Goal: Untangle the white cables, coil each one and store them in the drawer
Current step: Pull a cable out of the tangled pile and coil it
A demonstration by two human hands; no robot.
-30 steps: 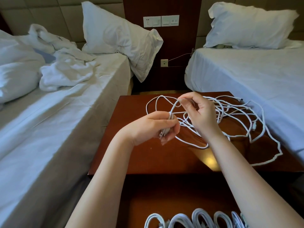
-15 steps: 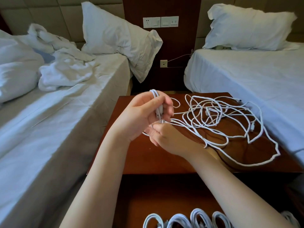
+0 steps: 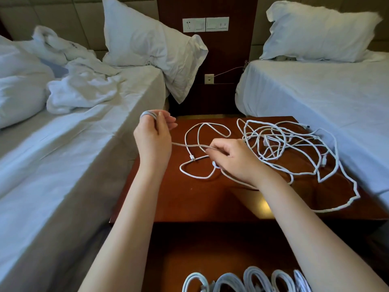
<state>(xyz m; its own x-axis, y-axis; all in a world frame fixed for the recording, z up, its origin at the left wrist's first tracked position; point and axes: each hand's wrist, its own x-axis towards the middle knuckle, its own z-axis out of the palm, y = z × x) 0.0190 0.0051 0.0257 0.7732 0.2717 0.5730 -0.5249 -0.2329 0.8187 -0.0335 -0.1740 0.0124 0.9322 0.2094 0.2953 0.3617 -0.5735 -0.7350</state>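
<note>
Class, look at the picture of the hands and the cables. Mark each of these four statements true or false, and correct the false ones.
1. The left hand has loops of a white cable wound round its fingers. True.
2. The right hand lies flat and empty on the table. False: it pinches a strand of that cable, which runs across to the left hand.
3. A tangle of white cables lies on the right part of the table. True.
4. No coiled cables are in view. False: several coiled cables show at the bottom edge of the picture.
</note>
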